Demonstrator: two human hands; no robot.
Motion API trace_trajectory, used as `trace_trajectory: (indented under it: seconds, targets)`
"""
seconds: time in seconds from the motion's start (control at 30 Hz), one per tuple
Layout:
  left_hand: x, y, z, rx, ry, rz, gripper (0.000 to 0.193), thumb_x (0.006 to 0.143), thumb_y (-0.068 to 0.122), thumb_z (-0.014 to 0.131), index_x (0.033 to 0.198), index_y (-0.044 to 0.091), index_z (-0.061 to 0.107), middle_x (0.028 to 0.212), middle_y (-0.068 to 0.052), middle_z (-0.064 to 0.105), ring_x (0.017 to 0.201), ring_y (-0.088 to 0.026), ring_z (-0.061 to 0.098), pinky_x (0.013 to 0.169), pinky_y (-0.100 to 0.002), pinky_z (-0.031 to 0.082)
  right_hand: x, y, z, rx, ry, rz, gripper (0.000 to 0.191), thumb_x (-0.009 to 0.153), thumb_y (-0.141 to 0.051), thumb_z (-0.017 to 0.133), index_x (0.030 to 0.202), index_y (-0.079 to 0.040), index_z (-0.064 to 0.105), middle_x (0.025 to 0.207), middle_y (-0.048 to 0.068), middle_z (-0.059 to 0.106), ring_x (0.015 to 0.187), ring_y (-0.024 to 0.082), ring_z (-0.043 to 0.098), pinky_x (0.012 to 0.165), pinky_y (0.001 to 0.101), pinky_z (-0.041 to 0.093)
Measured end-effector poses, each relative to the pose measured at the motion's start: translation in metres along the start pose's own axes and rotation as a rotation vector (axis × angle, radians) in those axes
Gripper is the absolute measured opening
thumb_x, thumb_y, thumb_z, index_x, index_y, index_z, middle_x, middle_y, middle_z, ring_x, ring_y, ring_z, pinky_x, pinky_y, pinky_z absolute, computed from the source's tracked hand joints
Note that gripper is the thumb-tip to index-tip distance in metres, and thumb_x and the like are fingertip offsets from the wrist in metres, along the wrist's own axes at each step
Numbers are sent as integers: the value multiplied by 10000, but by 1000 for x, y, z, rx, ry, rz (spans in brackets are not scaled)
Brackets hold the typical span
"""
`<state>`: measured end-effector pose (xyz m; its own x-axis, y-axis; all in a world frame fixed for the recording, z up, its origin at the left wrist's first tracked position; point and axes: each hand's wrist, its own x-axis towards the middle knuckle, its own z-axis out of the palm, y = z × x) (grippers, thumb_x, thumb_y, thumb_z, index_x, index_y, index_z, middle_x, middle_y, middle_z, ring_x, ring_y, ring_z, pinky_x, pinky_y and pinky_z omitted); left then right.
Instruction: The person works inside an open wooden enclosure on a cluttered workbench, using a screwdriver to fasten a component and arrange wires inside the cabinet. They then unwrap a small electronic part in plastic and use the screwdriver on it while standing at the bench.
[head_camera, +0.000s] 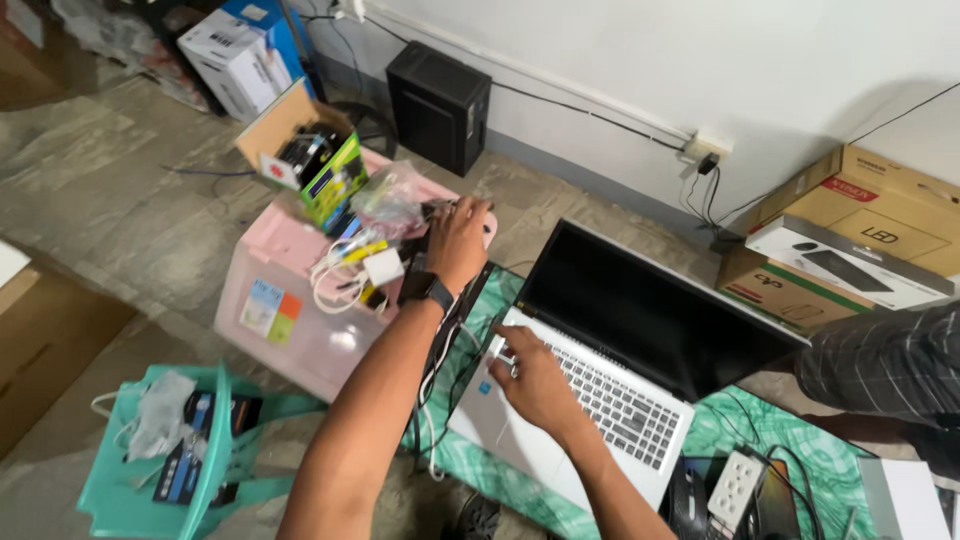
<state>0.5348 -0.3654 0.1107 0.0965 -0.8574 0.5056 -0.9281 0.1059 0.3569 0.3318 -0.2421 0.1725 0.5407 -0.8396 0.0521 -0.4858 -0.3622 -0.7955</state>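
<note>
The left hand (458, 238) is reaching, fingers curled, into cables atop the pink bin (290, 300), while the right hand (530, 375) is resting spread on the open laptop (600, 370); fetching a cable seems underway.

An open silver laptop (600, 395) with a dark screen sits on a green patterned mat; a pink plastic storage box (290, 300) stands beside it, heaped with cables.
</note>
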Motion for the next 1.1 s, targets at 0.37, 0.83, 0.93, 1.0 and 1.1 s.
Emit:
trace_trajectory:
  seconds: [0.37, 0.83, 0.93, 1.0, 1.1]
  targets:
    - [15, -36, 32, 196, -291, -86, 207, 967, 161, 617, 1171, 179, 645, 1247, -91, 565, 1061, -356, 654, 824, -521, 540, 31, 12, 10, 177, 28, 167, 442, 866, -113, 689, 1290, -17, 609, 1199, 136, 684, 932, 228, 741, 762, 337, 609]
    - [-86, 53, -54, -383, 186, 203, 451, 777, -94, 704, 1183, 89, 633, 1312, -157, 545, 1216, -379, 620, 987, -432, 552, 22, 23, -4, 906, 239, 327, 261, 1029, -222, 582, 1133, 12, 630, 1056, 64, 698, 922, 139, 662, 808, 306, 582]
    - [-108, 101, -60, -1034, -253, -87, 400, 916, 72, 792, 1277, 111, 624, 1205, -78, 647, 1046, -290, 701, 936, -366, 581, 5, 17, -34, 1211, 230, 343, 292, 1054, -283, 546, 1129, -1, 561, 1132, 60, 699, 1003, 149, 676, 848, 316, 583]
    - [-115, 128, -66, -865, -84, 345, 381, 858, 91, 811, 1203, 161, 667, 1252, -103, 592, 1158, -329, 628, 983, -387, 549, -21, 13, -61, 1304, 202, 260, 290, 1102, -292, 563, 1140, -7, 520, 1139, 101, 678, 1007, 165, 646, 878, 324, 572]
    - [-123, 172, -71, -685, 77, 714, 396, 836, 56, 786, 1202, 191, 716, 1249, -106, 585, 1223, -341, 614, 1018, -412, 570, -72, 10, -96, 1183, 237, 433, 251, 951, -244, 558, 1146, -86, 582, 1081, 88, 722, 940, 156, 691, 811, 305, 584]
